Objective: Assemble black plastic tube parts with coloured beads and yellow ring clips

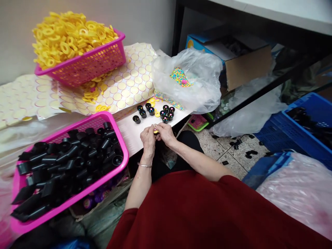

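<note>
the left hand point(147, 138) and right hand point(166, 134) share a pinching grip on a small yellow piece point(156, 131) by the near edge of the bench point(129, 136); its yellow side faces up, long axis hidden. black cups point(151, 112) stand upright beyond.

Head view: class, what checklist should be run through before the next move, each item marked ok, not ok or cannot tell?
1. Small yellow plastic piece held: ok, between left hand and right hand.
2. Underside of that piece: cannot tell, the hands hide it.
3. Small round black plastic cups nearby: ok, on the white tabletop just beyond the hands.
4. Black plastic tubes in supply: ok, piled in a pink plastic basket.
5. Tiny multicoloured beads available: ok, at the clear plastic bag.
6. Speckled tiled floor clear: not ok, black pieces lie there.
</note>
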A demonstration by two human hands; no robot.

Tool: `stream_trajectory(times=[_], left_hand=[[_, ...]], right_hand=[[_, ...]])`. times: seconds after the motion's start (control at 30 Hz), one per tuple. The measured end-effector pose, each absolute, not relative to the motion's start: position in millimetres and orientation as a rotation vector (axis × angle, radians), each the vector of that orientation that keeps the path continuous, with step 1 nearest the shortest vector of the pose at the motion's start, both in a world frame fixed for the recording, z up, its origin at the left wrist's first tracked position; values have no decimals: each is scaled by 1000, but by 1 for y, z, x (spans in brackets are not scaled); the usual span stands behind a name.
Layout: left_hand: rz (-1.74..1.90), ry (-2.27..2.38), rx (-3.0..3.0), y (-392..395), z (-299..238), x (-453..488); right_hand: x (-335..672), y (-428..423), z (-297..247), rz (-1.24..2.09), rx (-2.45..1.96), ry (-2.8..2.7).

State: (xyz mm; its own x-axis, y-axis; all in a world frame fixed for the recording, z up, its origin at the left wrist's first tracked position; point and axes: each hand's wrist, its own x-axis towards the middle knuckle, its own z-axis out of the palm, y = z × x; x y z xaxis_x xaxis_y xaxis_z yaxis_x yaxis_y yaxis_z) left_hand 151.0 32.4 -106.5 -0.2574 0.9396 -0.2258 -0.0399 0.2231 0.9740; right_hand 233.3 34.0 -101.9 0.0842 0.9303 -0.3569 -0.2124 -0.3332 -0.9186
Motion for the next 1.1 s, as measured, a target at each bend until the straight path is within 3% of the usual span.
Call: stream_trajectory(times=[0.4,0.83,1.1], left_hand=[[1164,1299,1013,30,-113,137],[1239,1258,1154,13,-109,141],[1162,1242,2033,2,-105,134]], right_hand=[[235,40,-99,1471,-1354,-795],[278,-6,-107,1721,-839,-604],[293,-5,-106,1863,-796,-677]])
